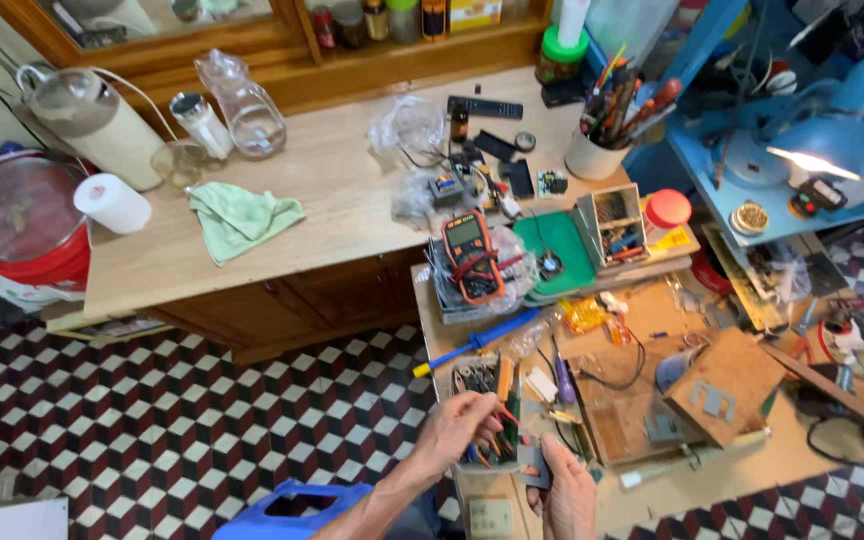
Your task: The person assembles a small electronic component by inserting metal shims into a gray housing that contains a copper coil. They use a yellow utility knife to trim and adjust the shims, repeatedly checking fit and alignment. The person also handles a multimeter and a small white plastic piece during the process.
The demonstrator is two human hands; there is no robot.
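left hand (460,428) fingers curled, pinching among small tools in a clear tray (482,420), picking through them | right hand (564,495) closed on a small grey part (532,462) just beside the tray, kept ready | beyond hands: orange multimeter (470,255), blue screwdriver (477,341) on worktop (712,470)

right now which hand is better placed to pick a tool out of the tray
Probably the left hand: its fingers are already in the tool tray. The right hand sits lower, holding a small grey part.
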